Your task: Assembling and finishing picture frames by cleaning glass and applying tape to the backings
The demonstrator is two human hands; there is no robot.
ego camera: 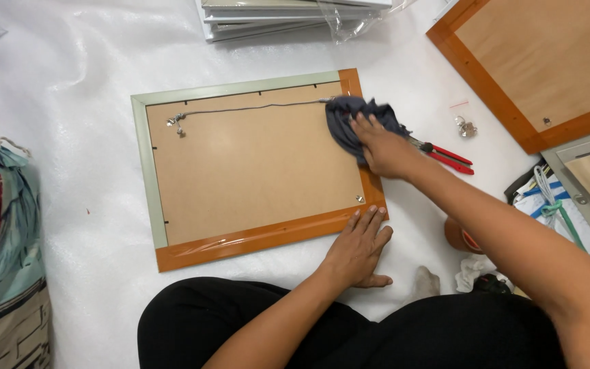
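A picture frame (240, 171) lies back-up on a white sheet (90, 96), its brown backing board facing the camera, a wire strung across near the top edge. Two sides of the frame are orange wood and two are pale green. The right hand (384, 150) presses a grey cloth (349, 123) onto the frame's upper right corner, fingers bent over the cloth. The left hand (358, 249) lies flat, fingers released, on the lower right corner. Red-handled pliers (448, 157) lie just right of the cloth. A small clear bag of metal fittings (466, 126) sits nearby. Stacked frames in clear plastic wrap (288, 17) lie at the top. A second orange frame (534, 68) lies at the top right.
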